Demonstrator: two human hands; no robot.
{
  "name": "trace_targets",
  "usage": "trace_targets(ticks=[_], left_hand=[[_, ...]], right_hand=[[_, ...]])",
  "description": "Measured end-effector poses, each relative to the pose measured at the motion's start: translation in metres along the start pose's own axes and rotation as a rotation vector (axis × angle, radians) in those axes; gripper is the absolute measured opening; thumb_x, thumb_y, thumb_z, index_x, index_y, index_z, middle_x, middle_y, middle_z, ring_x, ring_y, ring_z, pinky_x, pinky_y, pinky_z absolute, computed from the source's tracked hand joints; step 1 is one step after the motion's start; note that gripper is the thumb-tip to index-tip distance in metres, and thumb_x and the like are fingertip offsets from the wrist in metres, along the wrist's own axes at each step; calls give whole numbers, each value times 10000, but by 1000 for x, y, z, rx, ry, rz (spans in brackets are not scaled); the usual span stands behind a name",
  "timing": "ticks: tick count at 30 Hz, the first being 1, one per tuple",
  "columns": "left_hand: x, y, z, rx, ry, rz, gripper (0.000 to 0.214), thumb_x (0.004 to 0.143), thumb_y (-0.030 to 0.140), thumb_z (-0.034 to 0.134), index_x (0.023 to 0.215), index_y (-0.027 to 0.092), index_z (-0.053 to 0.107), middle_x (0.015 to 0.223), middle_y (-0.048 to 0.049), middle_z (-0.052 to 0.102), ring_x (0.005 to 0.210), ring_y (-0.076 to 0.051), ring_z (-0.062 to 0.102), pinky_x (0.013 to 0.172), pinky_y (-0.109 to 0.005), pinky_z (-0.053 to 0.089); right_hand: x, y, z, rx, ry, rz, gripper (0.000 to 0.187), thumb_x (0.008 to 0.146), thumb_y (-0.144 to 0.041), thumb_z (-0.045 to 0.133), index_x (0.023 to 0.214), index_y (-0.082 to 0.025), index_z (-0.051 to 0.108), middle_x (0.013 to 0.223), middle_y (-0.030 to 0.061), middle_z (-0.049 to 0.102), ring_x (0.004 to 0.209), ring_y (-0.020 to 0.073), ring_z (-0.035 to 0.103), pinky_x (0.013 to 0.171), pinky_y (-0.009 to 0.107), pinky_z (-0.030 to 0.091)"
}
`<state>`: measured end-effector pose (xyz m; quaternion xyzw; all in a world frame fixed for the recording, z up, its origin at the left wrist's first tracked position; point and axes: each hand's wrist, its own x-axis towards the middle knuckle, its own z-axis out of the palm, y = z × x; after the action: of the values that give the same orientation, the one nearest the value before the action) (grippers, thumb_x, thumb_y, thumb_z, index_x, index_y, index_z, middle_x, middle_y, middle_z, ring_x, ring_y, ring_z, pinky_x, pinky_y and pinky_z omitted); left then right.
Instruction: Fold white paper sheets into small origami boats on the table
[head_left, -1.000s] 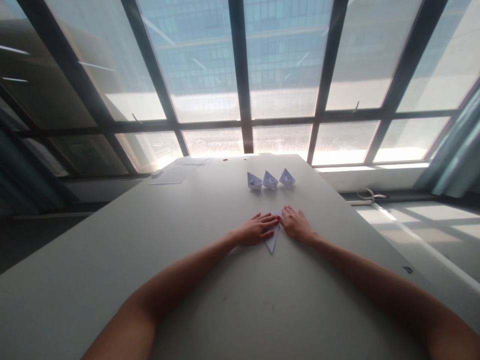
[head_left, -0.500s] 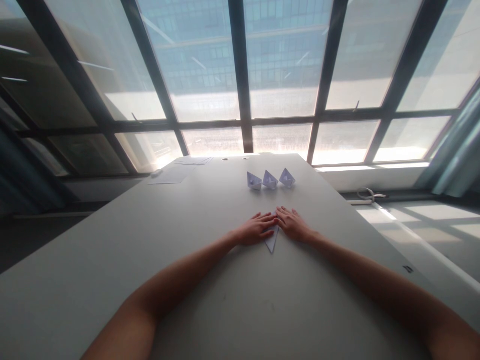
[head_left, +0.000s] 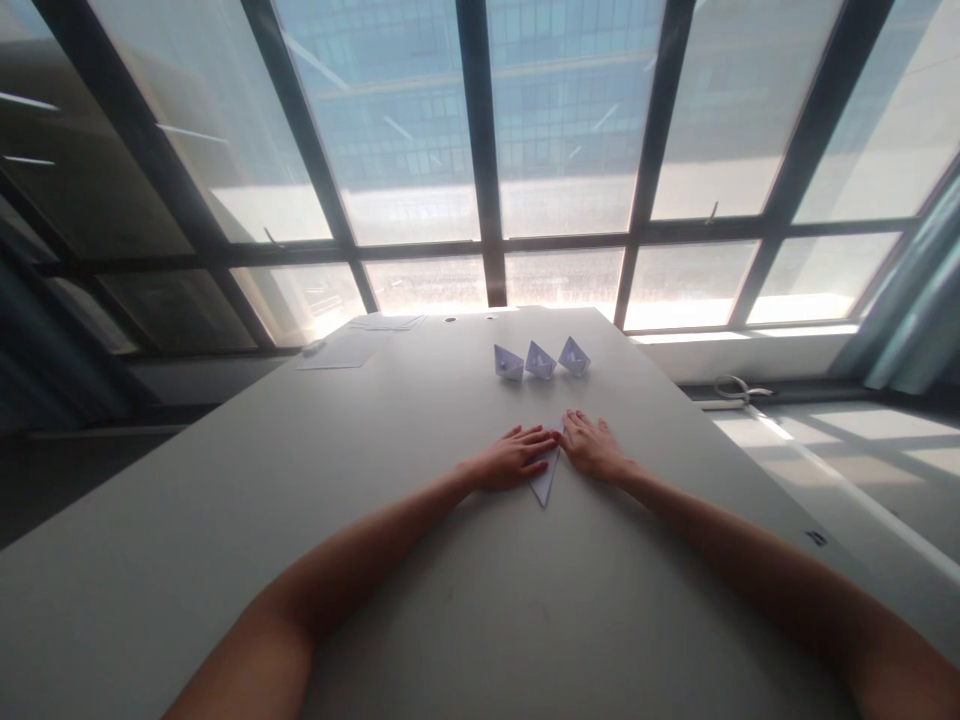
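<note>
A folded piece of white paper (head_left: 546, 482) lies flat on the table, one pointed corner towards me. My left hand (head_left: 517, 457) rests palm down across its left part, fingers stretched out and pointing right. At its upper right edge lies my right hand (head_left: 590, 446), flat with fingers extended, the fingertips touching the paper's edge. Both hands cover much of the sheet, so its full shape is hidden. Beyond them stand three folded paper boats: a left one (head_left: 508, 364), a middle one (head_left: 540, 361) and a right one (head_left: 574, 358).
Flat white sheets (head_left: 345, 350) lie at the far left of the white table (head_left: 375, 600). Large framed windows rise behind it. A coiled cable (head_left: 739, 388) sits by the wall at the right, beyond the table's edge. Curtains (head_left: 907, 320) hang at both sides.
My right hand has slid slightly to the right, uncovering a little more of the paper's edge. My left hand stays where it was.
</note>
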<state>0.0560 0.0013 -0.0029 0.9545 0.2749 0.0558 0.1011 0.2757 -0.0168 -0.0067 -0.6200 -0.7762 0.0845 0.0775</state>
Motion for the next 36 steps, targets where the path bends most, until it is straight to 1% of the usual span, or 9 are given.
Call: trace_targets(ticks=[8,13,15,17,20,24,27,29,36], left_hand=[[0,1,-1,1,-12,2,571,1032,522,300,1564,321,256,1623,-1,254,1504,-238,189,1218,-459,123],[0,2,-1,4,6,3,561,1031,511,322,1557,323,276,1618,-11,268,1504,-232,192,1220,-454,117],[0,2,0,1,9,-3,557,1029,502,337,1553,322,287,1616,-17,275,1502,-234,199,1220,-458,118],[1,2,0,0,12,-4,555,1028,490,350,1553,320,291,1612,-20,284,1499,-238,210,1219,-458,123],[0,2,-1,-1,9,0,559,1029,493,343,1558,321,279,1612,-18,283,1497,-240,216,1218,-452,134],[-1,3,-3,-7,-1,-2,555,1030,508,325,1553,322,295,1614,-25,275,1496,-251,220,1215,-461,144],[-1,3,-4,-13,-4,-4,554,1031,511,322,1551,322,301,1616,-27,272,1496,-254,218,1214,-463,144],[-1,3,-4,-14,-5,-6,553,1031,512,321,1551,326,297,1618,-21,268,1497,-250,214,1215,-458,139],[-1,4,-3,-17,-10,-11,560,1030,525,307,1554,330,287,1620,-9,263,1500,-245,204,1215,-452,128]], right_hand=[[2,3,5,50,75,12,715,1017,-553,171,1537,-77,291,1603,174,270,1497,265,183,1190,536,118],[0,3,1,72,41,-133,642,1026,-530,185,1515,-159,374,1603,131,291,1495,247,193,1188,523,129],[-1,2,0,68,30,-151,624,1031,-515,181,1516,-174,376,1602,121,296,1494,241,198,1188,516,125],[-1,2,1,54,28,-123,622,1033,-503,175,1528,-172,352,1604,122,292,1495,243,195,1188,515,117],[1,3,3,45,50,-18,614,1033,-479,186,1532,-153,333,1606,134,284,1494,261,191,1182,550,101],[4,8,9,52,83,95,565,1018,-327,223,1531,-111,321,1606,157,274,1492,270,190,1182,558,102],[5,13,13,67,108,110,574,990,-258,247,1532,-82,309,1600,172,279,1491,271,197,1194,523,102],[6,14,15,76,118,109,577,980,-245,259,1534,-93,309,1598,168,288,1489,266,204,1199,509,100],[6,15,16,83,123,97,577,980,-282,270,1531,-116,313,1597,161,294,1489,269,206,1194,535,109]])
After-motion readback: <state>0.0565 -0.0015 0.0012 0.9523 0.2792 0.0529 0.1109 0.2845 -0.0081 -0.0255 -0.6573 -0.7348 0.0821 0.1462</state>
